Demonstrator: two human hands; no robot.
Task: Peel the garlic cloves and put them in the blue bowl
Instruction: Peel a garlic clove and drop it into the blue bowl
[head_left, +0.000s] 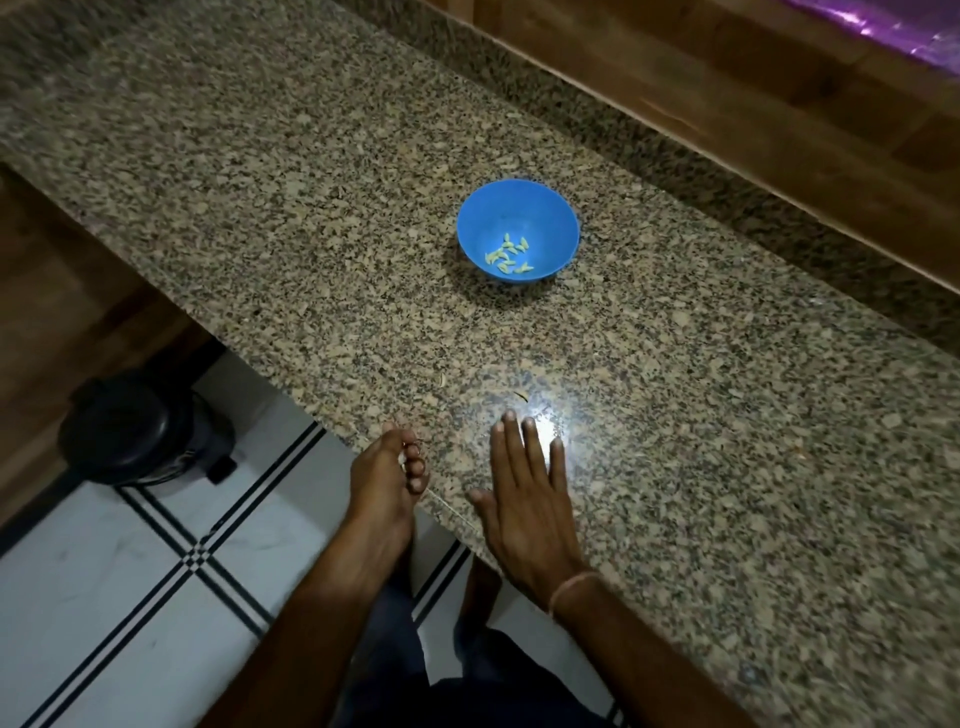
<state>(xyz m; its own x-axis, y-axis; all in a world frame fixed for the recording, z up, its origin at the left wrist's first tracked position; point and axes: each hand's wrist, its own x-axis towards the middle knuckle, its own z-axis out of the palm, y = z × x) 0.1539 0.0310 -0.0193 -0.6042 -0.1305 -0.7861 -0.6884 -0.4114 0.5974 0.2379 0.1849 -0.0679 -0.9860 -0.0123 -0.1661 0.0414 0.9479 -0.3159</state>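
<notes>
A black bin (132, 431) stands on the floor at left. Our left hand (384, 483) sits at the countertop (311, 208) edge, fingers curled; whether they hold peel we cannot tell. Our right hand (524, 499) lies flat, fingers straight. We judge a light leftward sweep best for clearing scraps. Peeled garlic cloves (509, 254) lie in the blue bowl (485, 208), well beyond both hands.

Counter (260, 208): passage and obstructions
Bare granite is found between the near edge and the blue bowl (498, 213), which is set toward the far edge with open surface on either side. The far edge is closed by a raised upstand (675, 156). The near edge is occupied by the left hand (387, 483) and the right hand (524, 499).
</notes>
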